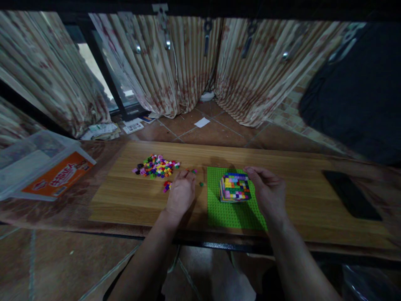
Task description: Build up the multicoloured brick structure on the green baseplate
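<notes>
A block built of many-coloured small bricks [234,187] stands on a green studded baseplate [225,213] on a wooden board [131,200]. My right hand [267,190] rests against the block's right side, fingers curled toward its top corner. My left hand [181,193] lies palm down on the board left of the baseplate, fingertips pinched together near a few stray bricks [191,170]; what they hold is hidden. A heap of loose coloured bricks [156,166] lies farther left.
A clear plastic box with an orange label [46,169] sits at the left edge. A black phone [351,194] lies on the right of the table. Striped curtains [188,62] hang behind, above a tiled floor with scattered papers [131,125].
</notes>
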Tool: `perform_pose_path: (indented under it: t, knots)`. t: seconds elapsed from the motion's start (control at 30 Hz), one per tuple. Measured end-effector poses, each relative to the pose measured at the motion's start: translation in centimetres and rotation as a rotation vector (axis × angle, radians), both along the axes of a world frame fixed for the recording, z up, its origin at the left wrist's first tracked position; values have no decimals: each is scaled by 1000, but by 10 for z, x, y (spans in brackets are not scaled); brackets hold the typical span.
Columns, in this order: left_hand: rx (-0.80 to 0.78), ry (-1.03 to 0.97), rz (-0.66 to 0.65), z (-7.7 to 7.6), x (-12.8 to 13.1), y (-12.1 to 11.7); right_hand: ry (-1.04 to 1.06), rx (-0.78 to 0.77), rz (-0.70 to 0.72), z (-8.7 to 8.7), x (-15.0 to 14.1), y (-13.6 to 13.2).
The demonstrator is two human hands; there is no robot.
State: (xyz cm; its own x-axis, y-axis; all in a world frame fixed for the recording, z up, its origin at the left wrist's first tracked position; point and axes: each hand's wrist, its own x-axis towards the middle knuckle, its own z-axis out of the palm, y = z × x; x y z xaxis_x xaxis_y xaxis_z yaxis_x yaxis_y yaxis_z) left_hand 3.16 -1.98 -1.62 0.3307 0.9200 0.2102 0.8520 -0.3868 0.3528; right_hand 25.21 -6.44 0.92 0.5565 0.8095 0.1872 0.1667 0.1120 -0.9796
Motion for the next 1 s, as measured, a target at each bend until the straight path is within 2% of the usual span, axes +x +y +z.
perform_pose_path:
  t: [0.2, 0.3, 0.37, 0.47, 0.57, 0.6, 0.7, 0.8, 1.0]
  knots:
    - [14, -69, -8, 1, -3, -2, -28, 28, -23, -3, 1, 1]
    - [3, -111, 19, 4, -9, 0, -148, 180, -155, 5, -8, -6]
    - [-9, -157, 74, 9, -21, 5, -312, 294, -205, 15, -21, -15]
    - [-97, -209, 223, 16, -51, 13, -444, 352, -45, 24, -51, -28]
    - [-218, -187, 338, 21, -81, 19, -611, 315, 353, 17, -85, -29]
    - [-252, -196, 331, 21, -88, 20, -640, 271, 432, 12, -94, -27]
    - [-319, -202, 258, 17, -95, 21, -695, 88, 450, -8, -111, -18]
    - [-358, -216, 153, 10, -91, 20, -769, -73, 470, -26, -120, -17]
    - [-376, -240, 119, 8, -86, 18, -949, -153, 555, -46, -145, -30]
